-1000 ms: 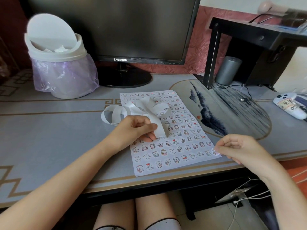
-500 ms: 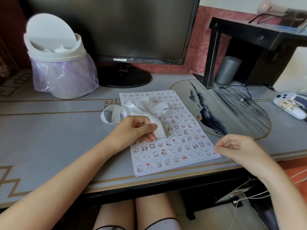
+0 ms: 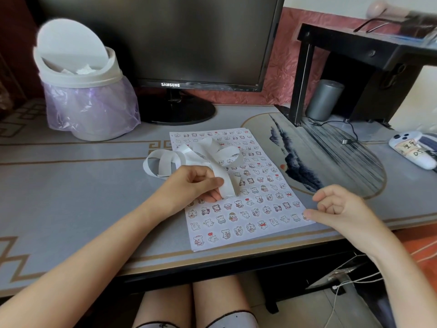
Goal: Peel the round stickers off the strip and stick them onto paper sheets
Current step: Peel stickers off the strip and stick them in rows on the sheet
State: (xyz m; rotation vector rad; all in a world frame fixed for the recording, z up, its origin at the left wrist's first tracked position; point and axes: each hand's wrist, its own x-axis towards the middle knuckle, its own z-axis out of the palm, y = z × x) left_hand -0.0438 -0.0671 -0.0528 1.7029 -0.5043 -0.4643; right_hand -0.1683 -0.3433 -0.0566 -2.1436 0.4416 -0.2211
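Note:
A white paper sheet [image 3: 238, 218] covered with rows of small round cartoon stickers lies on the desk in front of me. A long white backing strip [image 3: 201, 152] curls in loops over the sheet's upper left. My left hand [image 3: 191, 185] pinches the strip's near end between thumb and fingers above the sheet. My right hand [image 3: 335, 209] rests at the sheet's lower right edge, fingers curled, its index fingertip pressing down on a sticker [image 3: 305, 217] at the sheet's margin.
A white swing-lid bin [image 3: 82, 91] with a purple bag stands at the back left. A black monitor [image 3: 165, 43] stands behind the sheet. A black shelf [image 3: 354, 67], a grey cylinder [image 3: 325, 100] and a white controller [image 3: 412, 150] are on the right.
My right hand has shifted slightly and its index finger now presses at the sheet's right edge. The left hand and strip have hardly moved.

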